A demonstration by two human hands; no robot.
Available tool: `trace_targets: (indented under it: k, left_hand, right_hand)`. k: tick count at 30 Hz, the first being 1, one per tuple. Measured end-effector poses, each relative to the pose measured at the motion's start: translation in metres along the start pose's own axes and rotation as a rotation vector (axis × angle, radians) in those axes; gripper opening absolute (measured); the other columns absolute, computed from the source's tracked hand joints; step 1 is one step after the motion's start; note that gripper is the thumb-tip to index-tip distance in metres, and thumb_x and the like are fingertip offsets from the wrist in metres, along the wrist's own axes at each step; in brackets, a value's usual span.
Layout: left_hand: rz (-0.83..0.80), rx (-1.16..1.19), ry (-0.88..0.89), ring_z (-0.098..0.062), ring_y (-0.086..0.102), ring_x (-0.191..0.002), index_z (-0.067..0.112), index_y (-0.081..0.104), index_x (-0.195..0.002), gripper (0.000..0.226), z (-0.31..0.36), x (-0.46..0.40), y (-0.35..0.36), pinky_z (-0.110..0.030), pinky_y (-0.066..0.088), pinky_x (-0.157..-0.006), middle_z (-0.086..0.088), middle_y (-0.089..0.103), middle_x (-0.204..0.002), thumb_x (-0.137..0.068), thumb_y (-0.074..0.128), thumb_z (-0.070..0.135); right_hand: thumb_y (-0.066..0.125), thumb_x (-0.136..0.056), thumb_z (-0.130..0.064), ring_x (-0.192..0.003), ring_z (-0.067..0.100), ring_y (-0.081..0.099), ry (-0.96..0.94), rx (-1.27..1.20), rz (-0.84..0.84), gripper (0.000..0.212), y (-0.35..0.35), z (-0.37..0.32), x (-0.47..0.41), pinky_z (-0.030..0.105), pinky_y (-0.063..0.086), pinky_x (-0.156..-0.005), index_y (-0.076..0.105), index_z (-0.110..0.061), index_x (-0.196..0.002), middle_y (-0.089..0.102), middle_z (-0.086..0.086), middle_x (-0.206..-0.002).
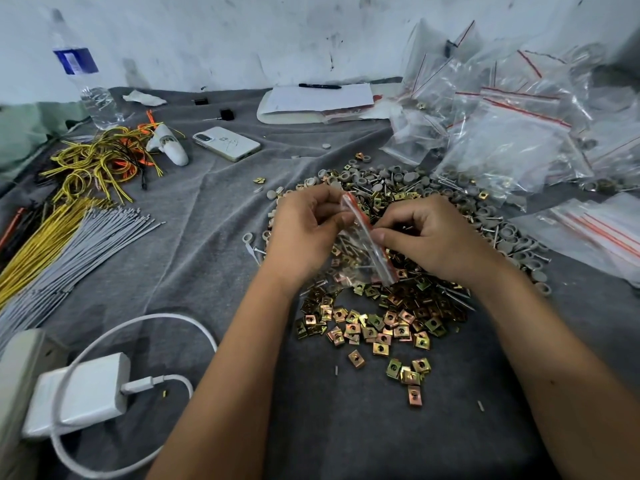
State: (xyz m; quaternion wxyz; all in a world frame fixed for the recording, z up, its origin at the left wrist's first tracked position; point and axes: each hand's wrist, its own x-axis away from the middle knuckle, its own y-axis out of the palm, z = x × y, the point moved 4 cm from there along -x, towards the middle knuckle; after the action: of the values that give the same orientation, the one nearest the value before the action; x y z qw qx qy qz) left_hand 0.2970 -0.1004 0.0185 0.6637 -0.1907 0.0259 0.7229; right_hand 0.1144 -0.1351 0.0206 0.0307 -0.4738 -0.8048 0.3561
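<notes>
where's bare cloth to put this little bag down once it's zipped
Bare grey cloth lies between the phone, the cable ties and the left hand, and again at the front edge below the clip nuts. Crowded: under the small bag, the plastic bags at right, the wires at left.

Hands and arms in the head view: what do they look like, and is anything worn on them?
Two bare hands, left hand and right hand, on forearms uncovered to the frame's lower edge. No sleeves, gloves, watch or rings show.
</notes>
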Motion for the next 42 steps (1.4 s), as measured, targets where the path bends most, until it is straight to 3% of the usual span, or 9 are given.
trace_targets:
  k: [6,11,15,25,31,34,37,40,42]
  left_hand:
    - [0.033,0.096,-0.039,-0.024,0.077,-0.079,0.003,0.068,-0.108,0.02,-0.001,0.003,0.0,-0.032,0.062,-0.072,-0.009,0.078,-0.085,-0.091,0.077,0.004]
    - [0.038,0.162,-0.078,-0.028,0.077,-0.073,0.0,0.067,-0.099,0.029,0.0,0.005,-0.001,-0.033,0.063,-0.064,-0.013,0.078,-0.085,-0.079,0.088,0.008]
    - [0.035,0.266,-0.113,-0.023,0.076,-0.065,0.002,0.068,-0.093,0.026,0.002,0.005,-0.003,-0.026,0.057,-0.054,-0.014,0.078,-0.079,-0.076,0.088,0.002]
    - [-0.031,0.344,-0.091,-0.022,0.078,-0.078,0.007,0.067,-0.097,0.029,0.002,0.003,-0.003,-0.029,0.062,-0.07,-0.012,0.08,-0.085,-0.079,0.079,-0.012]
    - [-0.012,0.281,-0.097,-0.021,0.078,-0.08,0.003,0.064,-0.1,0.028,0.001,0.004,-0.003,-0.03,0.063,-0.072,-0.01,0.08,-0.087,-0.082,0.073,-0.017]
    - [-0.005,0.192,-0.095,-0.027,0.079,-0.087,0.003,0.065,-0.102,0.028,0.002,0.004,-0.004,-0.041,0.064,-0.083,-0.013,0.08,-0.092,-0.084,0.071,-0.018]
    - [-0.01,0.162,-0.092,-0.021,0.078,-0.095,0.002,0.064,-0.109,0.029,0.006,0.006,0.001,-0.036,0.063,-0.088,-0.01,0.08,-0.097,-0.088,0.065,-0.02]
    - [0.228,-0.182,0.039,-0.006,0.068,-0.11,0.021,0.059,-0.117,0.038,0.014,0.008,0.0,-0.031,0.056,-0.101,0.007,0.073,-0.115,-0.088,0.077,0.003]
    - [0.543,-0.381,0.129,-0.006,0.062,-0.1,0.03,0.055,-0.11,0.037,0.021,0.015,-0.008,-0.029,0.055,-0.089,0.01,0.063,-0.109,-0.086,0.082,0.022]
  right_hand:
    - [0.074,-0.092,-0.025,-0.071,0.016,0.07,0.025,-0.058,0.067,0.008,-0.004,-0.001,0.002,0.035,0.055,-0.065,0.078,-0.021,-0.086,0.075,-0.004,-0.077]
    - [0.075,-0.081,-0.046,-0.066,0.019,0.069,0.018,-0.152,0.068,0.022,-0.002,-0.005,0.004,0.026,0.053,-0.058,0.078,-0.024,-0.08,0.074,-0.001,-0.074]
    - [0.075,-0.084,-0.042,-0.065,0.022,0.065,0.023,-0.315,0.054,0.021,-0.003,-0.004,0.003,0.029,0.051,-0.057,0.077,-0.021,-0.08,0.073,0.008,-0.075]
    - [0.063,-0.093,-0.022,-0.066,0.009,0.051,0.092,-0.791,-0.053,0.021,-0.003,-0.001,0.003,0.017,0.042,-0.057,0.068,-0.006,-0.081,0.064,0.002,-0.077]
    - [0.069,-0.09,-0.041,-0.065,0.016,0.06,0.052,-0.446,-0.028,0.022,0.002,-0.003,0.004,0.025,0.049,-0.057,0.076,-0.022,-0.083,0.069,0.001,-0.075]
    - [0.072,-0.093,-0.028,-0.072,0.011,0.069,-0.002,-0.153,0.004,0.008,-0.001,-0.003,0.002,0.018,0.05,-0.065,0.08,-0.027,-0.091,0.076,-0.006,-0.081]
    - [0.073,-0.093,-0.018,-0.072,0.004,0.069,-0.027,-0.045,0.012,0.011,0.001,-0.005,0.002,0.011,0.047,-0.066,0.079,-0.028,-0.092,0.075,-0.014,-0.079]
    - [0.077,-0.09,-0.02,-0.069,0.004,0.07,-0.001,-0.045,0.185,0.006,-0.004,-0.003,0.002,0.017,0.053,-0.061,0.079,-0.025,-0.09,0.075,-0.012,-0.076]
    - [0.08,-0.087,-0.025,-0.067,0.01,0.071,0.036,-0.055,0.316,0.004,-0.009,-0.002,0.003,0.025,0.056,-0.058,0.079,-0.021,-0.088,0.075,-0.008,-0.075]
